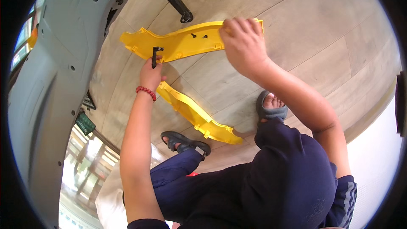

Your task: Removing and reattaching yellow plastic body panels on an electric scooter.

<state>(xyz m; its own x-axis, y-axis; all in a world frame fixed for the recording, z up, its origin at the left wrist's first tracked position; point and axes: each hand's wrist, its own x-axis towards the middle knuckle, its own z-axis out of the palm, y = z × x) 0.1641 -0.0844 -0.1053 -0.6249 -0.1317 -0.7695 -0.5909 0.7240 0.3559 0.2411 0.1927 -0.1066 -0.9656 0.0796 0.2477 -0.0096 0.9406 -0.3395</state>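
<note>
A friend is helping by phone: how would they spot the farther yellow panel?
Right of the big grey body, find the wood-look floor. The farther yellow panel curves across it, beyond the nearer yellow panel; only the farther bears two small dark screw-like pieces.

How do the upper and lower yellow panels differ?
The upper yellow panel carries two small dark pieces; the lower yellow panel shows none. The upper looks wider than the lower. The upper runs nearly crosswise in view; the lower slants down rightward. Both are yellow, with small tabs.
</note>
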